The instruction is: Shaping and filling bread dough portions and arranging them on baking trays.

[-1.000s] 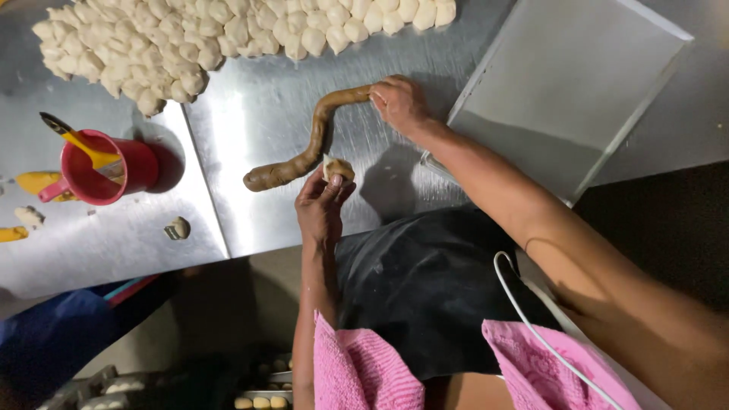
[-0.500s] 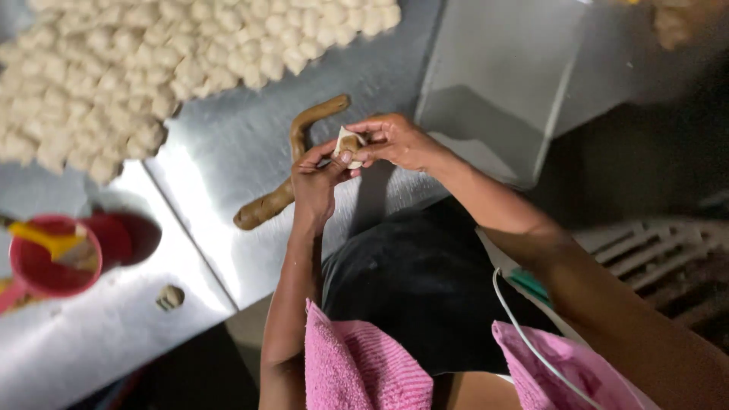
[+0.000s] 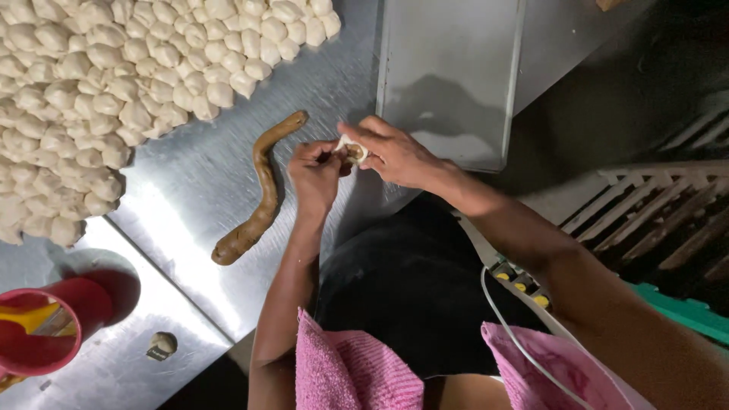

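Both hands meet above the near edge of the steel worktop (image 3: 190, 220). The left hand (image 3: 315, 173) and the right hand (image 3: 395, 156) pinch a small white dough piece with brown filling (image 3: 351, 151) between their fingertips; the fingers are pressed together around it, and most of the piece is hidden by them.

Just left of the hands, a long brown rope of filling (image 3: 262, 190) lies on the worktop, curving from near the middle toward the near edge. Beyond it, a large heap of pale finished dough pieces (image 3: 99, 91) covers the far left corner and runs out of view at the top and left.

A shallow rectangular metal tray (image 3: 448, 76) sits at the far right of the worktop, close behind the right hand; its top is cut off.

At the near left corner stands a red plastic cup holding a yellow tool (image 3: 45, 334), partly cut off by the frame. A small lone dough lump (image 3: 161, 345) lies beside it, hard to make out.

No packages, labels or signs can be made out.
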